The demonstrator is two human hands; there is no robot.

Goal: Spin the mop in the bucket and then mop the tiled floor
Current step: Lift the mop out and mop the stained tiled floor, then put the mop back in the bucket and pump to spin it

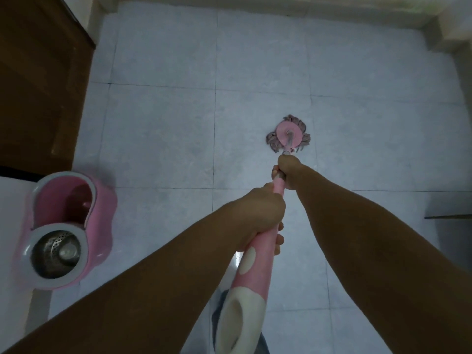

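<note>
1. The mop is out of the bucket and down on the tiled floor, its pink disc flat against a tile with grey-brown strands splayed around the rim. The bucket stands well apart at the left, beside a brown wooden door.

2. Both hands are wrapped fully around the mop handle. The left hand is closed on the pink grip section, fingers curled right round it. The right hand is closed lower down, where the pink sleeve meets the thin metal shaft.

3. Handling, as I judge it: the pole looks light and stiff, a thin tube, so it should steer easily with two spaced hands (one pushing, one guiding). The strands are soft and probably damp, so they will drag a little and flatten under pressure.

4. The head seems to pivot at the disc joint, so a low handle angle should keep it flat.

5. The floor may be slick where wet, which is a risk for footing more than for the mop.

6. The bucket's steel spin basket sits empty.

7. No brand, label or readable writing shows on the mop or bucket; the handle carries only plain white ovals.
</note>
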